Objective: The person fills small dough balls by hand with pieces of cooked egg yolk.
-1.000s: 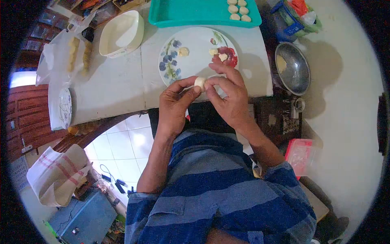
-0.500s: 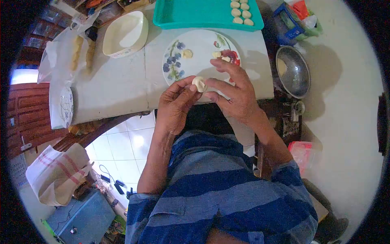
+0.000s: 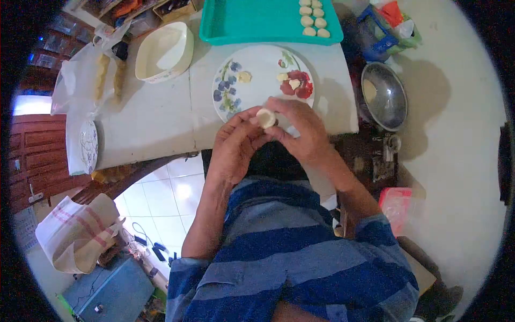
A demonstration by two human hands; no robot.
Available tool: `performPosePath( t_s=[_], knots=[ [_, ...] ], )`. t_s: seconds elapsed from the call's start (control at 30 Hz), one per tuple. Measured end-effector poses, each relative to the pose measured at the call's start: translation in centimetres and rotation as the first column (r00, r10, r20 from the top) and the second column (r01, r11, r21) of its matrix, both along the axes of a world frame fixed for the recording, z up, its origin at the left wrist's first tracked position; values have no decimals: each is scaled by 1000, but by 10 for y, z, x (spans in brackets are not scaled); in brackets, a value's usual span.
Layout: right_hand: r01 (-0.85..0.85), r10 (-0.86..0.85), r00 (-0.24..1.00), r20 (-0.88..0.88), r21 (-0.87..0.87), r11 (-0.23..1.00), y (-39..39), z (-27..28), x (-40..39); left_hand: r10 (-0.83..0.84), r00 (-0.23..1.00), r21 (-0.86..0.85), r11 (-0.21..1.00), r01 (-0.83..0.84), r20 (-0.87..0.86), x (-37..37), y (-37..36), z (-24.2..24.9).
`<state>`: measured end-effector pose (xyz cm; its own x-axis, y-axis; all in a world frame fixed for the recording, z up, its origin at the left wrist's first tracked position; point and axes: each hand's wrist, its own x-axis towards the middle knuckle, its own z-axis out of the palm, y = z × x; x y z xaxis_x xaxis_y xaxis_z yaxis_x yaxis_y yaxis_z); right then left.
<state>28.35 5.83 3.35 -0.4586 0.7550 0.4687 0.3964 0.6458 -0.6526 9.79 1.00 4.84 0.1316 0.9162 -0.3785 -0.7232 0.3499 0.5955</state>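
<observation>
A small pale piece of dough (image 3: 265, 118), hollowed like a cup, is held between my two hands just past the near rim of the plate. My left hand (image 3: 236, 138) pinches it from the left side. My right hand (image 3: 301, 129) closes round its right edge, thumb below and fingers above. Behind them the white floral plate (image 3: 257, 59) carries one pale lump (image 3: 244, 77) on its left and two smaller pale bits (image 3: 294, 84) on the painted red flower at its right.
A green tray (image 3: 252, 21) with several round dough balls (image 3: 307, 21) stands at the back. To the left are a white square bowl (image 3: 179, 64), a plastic bag (image 3: 75, 86) with two long dough-coloured rolls, and a small plate (image 3: 88, 146). A metal bowl (image 3: 394, 102) sits off the table's right edge.
My right hand has drawn back from over the plate and closed on the dough beside my left hand. The dough now shows a wider hollow. The view has shifted slightly.
</observation>
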Motion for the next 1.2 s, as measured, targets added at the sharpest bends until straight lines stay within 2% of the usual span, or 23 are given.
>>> performPosePath(
  t_s=[0.03, 0.07, 0.1, 0.13, 0.2, 0.23, 0.27, 0.3, 0.4, 0.47, 0.5, 0.53, 0.57, 0.6, 0.63, 0.67, 0.7, 0.77, 0.9, 0.97, 1.0, 1.07, 1.2],
  knots=[
    [-1, 1, 1000, 4, 21, 1000, 1, 0, 0, 1, 1000, 21, 1000, -1, 4, 1, 0, -1],
    [-26, 28, 999, 46, -29, 999, -1, 1, 0, -8, 967, 37, 999, 18, -253, 4, -1, -3],
    [-47, 53, 995, 86, -71, 996, -2, 1, 0, 0, 869, 58, 998, 33, -495, 5, 0, -4],
    [-42, 45, 998, 42, -67, 997, -4, -2, -4, 20, 869, 103, 994, 36, -494, 5, 2, 0],
    [-26, 26, 1000, -6, -12, 1000, -5, -4, -6, -86, 832, -25, 996, 86, -548, 4, 3, 6],
    [-60, 55, 997, -50, -98, 993, -5, -4, -5, -72, 830, 17, 995, 98, -554, 3, 3, 6],
    [-97, 81, 992, -95, -188, 977, -3, -2, -5, -37, 896, 43, 997, 62, -443, 3, 3, 5],
    [-87, 73, 993, -92, -159, 983, -1, 0, -5, -9, 947, 54, 998, 28, -322, 3, 4, 5],
    [-122, 83, 982, -167, -240, 963, 10, 1, -6, -10, 968, 64, 998, 27, -252, 2, 10, 5],
    [-118, 76, 980, -185, -227, 967, 18, 0, -2, -63, 952, 44, 996, 79, -301, -9, 14, 6],
    [-109, 66, 980, -187, -235, 966, 24, 0, 1, 34, 923, 59, 998, -13, -384, -13, 15, 8],
    [-85, -14, 958, -285, -334, 939, 36, 4, 6, 128, 878, 82, 991, -102, -461, -17, 17, 9],
    [-72, -103, 923, -370, -430, 900, 50, 8, 12, 232, 831, 219, 966, -137, -505, -32, 16, -14],
    [-46, -130, 908, -397, -404, 913, 66, 10, 21, 222, 834, 213, 969, -130, -505, -49, 16, -36],
    [-20, -155, 892, -425, -378, 925, 85, 13, 30, 307, 637, 288, 948, -136, -707, -67, 17, -55],
    [37, -156, 916, -369, -309, 950, 105, 22, 38, 380, 386, 363, 924, -119, -841, -76, 19, -64],
    [89, -162, 937, -310, -238, 967, 125, 31, 45, 370, 389, 354, 928, -116, -843, -78, 23, -62],
    [154, -165, 978, -123, -98, 983, 165, 38, 62, 505, -62, 507, 861, -30, -861, -80, 30, -54],
    [123, -128, 992, -10, -217, 968, 223, 52, 62, 507, -44, 509, 860, -46, -861, -78, 34, -59],
    [12, 32, 973, 227, -190, 982, 248, 50, 62, 518, -38, 519, 853, -53, -855, -78, 36, -59],
    [11, 35, 973, 228, -196, 981, 258, 49, 61, 513, -39, 514, 856, -54, -858, -78, 36, -59],
    [-92, 189, 885, 425, -239, 967, 272, 49, 54, 500, -31, 501, 863, -61, -866, -77, 36, -58],
    [-181, 283, 826, 487, -246, 952, 285, 46, 47, 483, -16, 483, 873, -70, -875, -77, 37, -54]
  ],
)
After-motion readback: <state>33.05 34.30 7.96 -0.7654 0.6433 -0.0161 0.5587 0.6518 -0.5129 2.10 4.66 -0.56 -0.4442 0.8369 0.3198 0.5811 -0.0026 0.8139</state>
